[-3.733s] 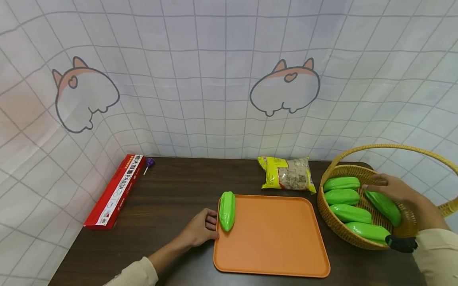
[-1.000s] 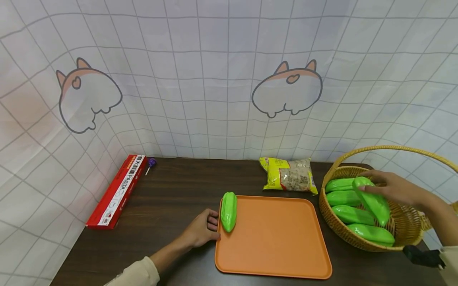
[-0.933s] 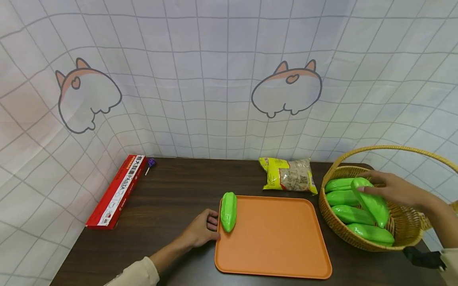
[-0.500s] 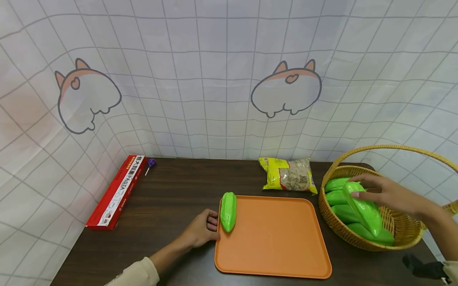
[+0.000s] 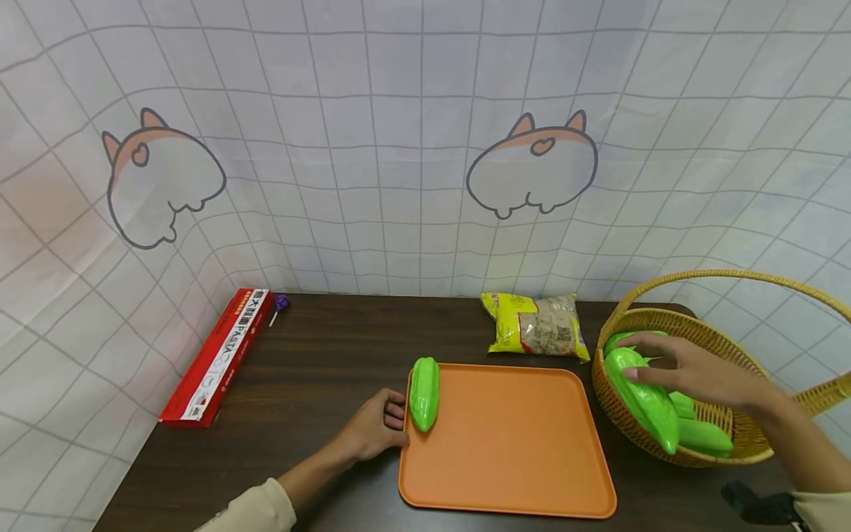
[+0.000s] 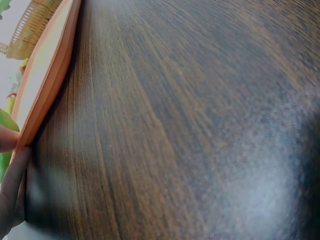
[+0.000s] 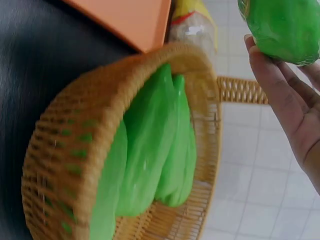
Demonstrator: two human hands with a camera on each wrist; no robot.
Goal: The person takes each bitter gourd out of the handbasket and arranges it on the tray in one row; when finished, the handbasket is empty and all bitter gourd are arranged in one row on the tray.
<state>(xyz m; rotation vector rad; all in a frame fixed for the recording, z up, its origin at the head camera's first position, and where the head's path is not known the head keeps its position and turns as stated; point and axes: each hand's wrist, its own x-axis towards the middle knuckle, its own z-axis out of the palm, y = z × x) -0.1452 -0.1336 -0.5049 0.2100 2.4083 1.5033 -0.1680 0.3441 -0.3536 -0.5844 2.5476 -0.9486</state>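
My right hand grips a glossy green bitter melon over the left side of the wicker basket. Several similar melons lie in the basket in the right wrist view, below and apart from the held one. On the orange tray, another green melon lies lengthwise along the left edge. My left hand pinches the tray's left rim. Its fingers meet the rim from both sides in the left wrist view.
The basket's tall arched handle rises on the right. A yellow bag lies behind the tray. To the left are a red pasta box and a purple lollipop. A white grid-patterned curtain backs the dark table.
My right hand has reached into the basket, lifted a melon from its right part and carried it left over the others towards the tray. My left hand has stayed at the tray rim.
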